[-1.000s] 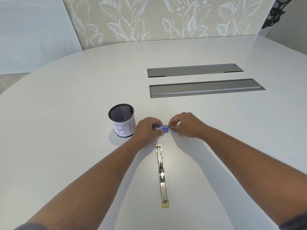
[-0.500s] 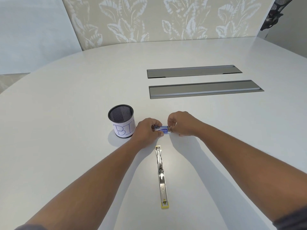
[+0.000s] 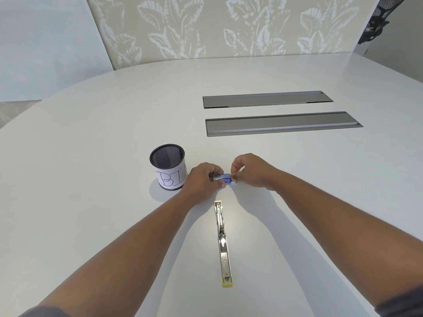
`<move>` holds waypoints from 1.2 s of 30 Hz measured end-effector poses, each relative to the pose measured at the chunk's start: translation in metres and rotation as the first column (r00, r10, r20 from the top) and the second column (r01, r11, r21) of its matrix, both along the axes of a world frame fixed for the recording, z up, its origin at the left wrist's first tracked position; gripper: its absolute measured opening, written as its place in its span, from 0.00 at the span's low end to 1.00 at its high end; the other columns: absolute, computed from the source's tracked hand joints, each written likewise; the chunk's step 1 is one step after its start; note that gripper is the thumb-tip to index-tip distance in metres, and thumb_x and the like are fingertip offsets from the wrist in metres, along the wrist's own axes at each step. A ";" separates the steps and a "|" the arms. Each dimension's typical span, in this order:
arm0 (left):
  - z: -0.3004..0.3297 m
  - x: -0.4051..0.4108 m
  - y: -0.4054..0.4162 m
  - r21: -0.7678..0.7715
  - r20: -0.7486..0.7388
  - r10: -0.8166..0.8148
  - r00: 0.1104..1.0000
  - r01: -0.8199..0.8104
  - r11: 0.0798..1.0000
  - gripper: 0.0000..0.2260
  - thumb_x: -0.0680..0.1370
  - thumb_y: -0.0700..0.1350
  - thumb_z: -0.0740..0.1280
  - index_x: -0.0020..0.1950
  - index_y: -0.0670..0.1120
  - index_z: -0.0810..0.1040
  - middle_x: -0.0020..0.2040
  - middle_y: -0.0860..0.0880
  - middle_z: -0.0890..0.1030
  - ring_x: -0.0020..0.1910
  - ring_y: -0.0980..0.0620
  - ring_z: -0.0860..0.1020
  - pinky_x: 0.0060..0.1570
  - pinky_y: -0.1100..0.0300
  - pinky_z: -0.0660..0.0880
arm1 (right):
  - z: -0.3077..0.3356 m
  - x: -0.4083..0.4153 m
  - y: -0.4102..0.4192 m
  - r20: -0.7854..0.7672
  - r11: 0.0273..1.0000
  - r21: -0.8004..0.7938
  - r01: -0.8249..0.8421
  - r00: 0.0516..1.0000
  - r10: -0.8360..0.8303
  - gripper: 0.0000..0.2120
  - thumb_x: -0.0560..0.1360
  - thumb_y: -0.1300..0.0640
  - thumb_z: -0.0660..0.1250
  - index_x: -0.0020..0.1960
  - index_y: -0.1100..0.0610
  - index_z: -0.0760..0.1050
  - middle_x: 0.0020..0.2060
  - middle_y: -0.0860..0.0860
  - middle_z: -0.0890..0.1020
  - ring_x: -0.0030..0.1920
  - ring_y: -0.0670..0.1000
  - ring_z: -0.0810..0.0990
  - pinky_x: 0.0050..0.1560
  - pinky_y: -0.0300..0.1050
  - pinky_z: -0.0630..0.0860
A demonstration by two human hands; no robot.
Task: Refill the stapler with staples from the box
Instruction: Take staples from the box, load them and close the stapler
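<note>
A small blue and white staple box [image 3: 225,178] is held between both hands just above the white table [image 3: 91,179]. My left hand [image 3: 202,180] grips its left end. My right hand [image 3: 250,169] pinches its right end with thumb and fingertips. Whether the box is open I cannot tell. The metal stapler [image 3: 222,241] lies flat on the table nearer to me, folded fully open in a long line, with a yellow tip at its near end. Neither hand touches it.
A black mesh cup [image 3: 168,167] with a paper label reading "BI" stands just left of my left hand. Two long grey cable hatches [image 3: 281,125] are set into the table farther back. A patterned wall panel rises behind the table's far edge.
My right hand has shifted slightly left along the box's right end and its fingers have closed in on it. The stapler and the cup have not moved.
</note>
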State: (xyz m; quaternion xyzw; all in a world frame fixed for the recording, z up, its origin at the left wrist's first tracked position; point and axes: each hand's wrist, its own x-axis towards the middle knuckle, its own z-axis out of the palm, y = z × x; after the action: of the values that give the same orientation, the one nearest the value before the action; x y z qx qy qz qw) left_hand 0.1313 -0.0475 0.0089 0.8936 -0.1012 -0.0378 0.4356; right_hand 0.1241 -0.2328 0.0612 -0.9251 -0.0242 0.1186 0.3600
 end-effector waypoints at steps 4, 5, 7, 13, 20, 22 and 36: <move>0.000 0.001 0.001 0.001 -0.007 -0.004 1.000 0.004 1.000 0.14 0.70 0.43 0.77 0.55 0.49 0.82 0.52 0.50 0.82 0.48 0.50 0.80 0.52 0.58 0.76 | -0.002 0.001 -0.001 0.005 0.999 0.023 -0.031 1.000 0.031 0.03 0.74 0.62 0.70 0.42 0.55 0.79 0.38 0.53 0.83 0.34 0.50 0.75 0.30 0.41 0.70; 0.000 0.001 0.001 -0.002 -0.011 -0.005 1.000 0.005 1.000 0.14 0.70 0.43 0.77 0.54 0.49 0.82 0.52 0.50 0.82 0.48 0.51 0.80 0.51 0.59 0.76 | -0.003 0.000 -0.001 0.016 0.999 0.031 -0.035 0.999 0.034 0.04 0.74 0.62 0.70 0.42 0.54 0.79 0.38 0.52 0.83 0.34 0.50 0.75 0.31 0.42 0.70; -0.001 0.001 0.001 -0.008 -0.010 -0.009 1.000 0.009 1.000 0.14 0.70 0.43 0.78 0.54 0.50 0.82 0.51 0.49 0.82 0.46 0.52 0.80 0.49 0.61 0.75 | -0.005 0.000 -0.003 0.052 0.999 0.046 -0.026 0.998 0.024 0.05 0.74 0.63 0.70 0.42 0.54 0.78 0.37 0.51 0.82 0.34 0.49 0.75 0.31 0.40 0.70; 0.000 0.000 0.001 -0.026 -0.011 -0.008 1.000 0.008 1.000 0.13 0.70 0.42 0.77 0.53 0.49 0.83 0.48 0.51 0.82 0.42 0.55 0.77 0.48 0.60 0.75 | -0.011 0.000 -0.008 0.037 0.964 0.256 0.076 0.995 -0.088 0.04 0.74 0.65 0.70 0.48 0.58 0.80 0.34 0.50 0.75 0.33 0.49 0.72 0.35 0.42 0.70; -0.001 0.000 0.000 -0.033 -0.030 -0.003 1.000 0.002 0.999 0.12 0.70 0.42 0.77 0.52 0.50 0.83 0.46 0.53 0.83 0.43 0.54 0.80 0.49 0.61 0.76 | -0.006 -0.008 -0.013 -0.230 0.703 0.644 0.302 0.953 -0.198 0.06 0.74 0.68 0.69 0.47 0.60 0.81 0.34 0.54 0.82 0.34 0.48 0.78 0.39 0.40 0.78; -0.002 0.001 0.001 -0.038 -0.034 0.001 0.999 -0.003 0.999 0.12 0.70 0.42 0.77 0.52 0.50 0.82 0.48 0.52 0.84 0.46 0.52 0.81 0.52 0.58 0.78 | -0.006 -0.012 -0.015 -0.293 0.655 0.682 0.327 0.942 -0.165 0.06 0.74 0.70 0.69 0.46 0.60 0.80 0.35 0.55 0.82 0.34 0.49 0.80 0.39 0.40 0.80; -0.003 0.000 0.001 -0.020 -0.008 -0.013 1.000 0.013 1.000 0.13 0.70 0.44 0.78 0.51 0.54 0.81 0.50 0.52 0.84 0.49 0.52 0.82 0.56 0.51 0.79 | -0.019 -0.034 -0.004 -0.148 0.945 0.325 0.046 0.989 0.003 0.07 0.71 0.65 0.73 0.48 0.57 0.85 0.46 0.59 0.87 0.41 0.50 0.82 0.47 0.42 0.77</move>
State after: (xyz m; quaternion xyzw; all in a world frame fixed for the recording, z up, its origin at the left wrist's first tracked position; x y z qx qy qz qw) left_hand 0.1317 -0.0464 0.0064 0.8885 -0.1057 -0.0434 0.4445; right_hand 0.0900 -0.2371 0.0421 -0.8415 -0.0069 0.1763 0.5106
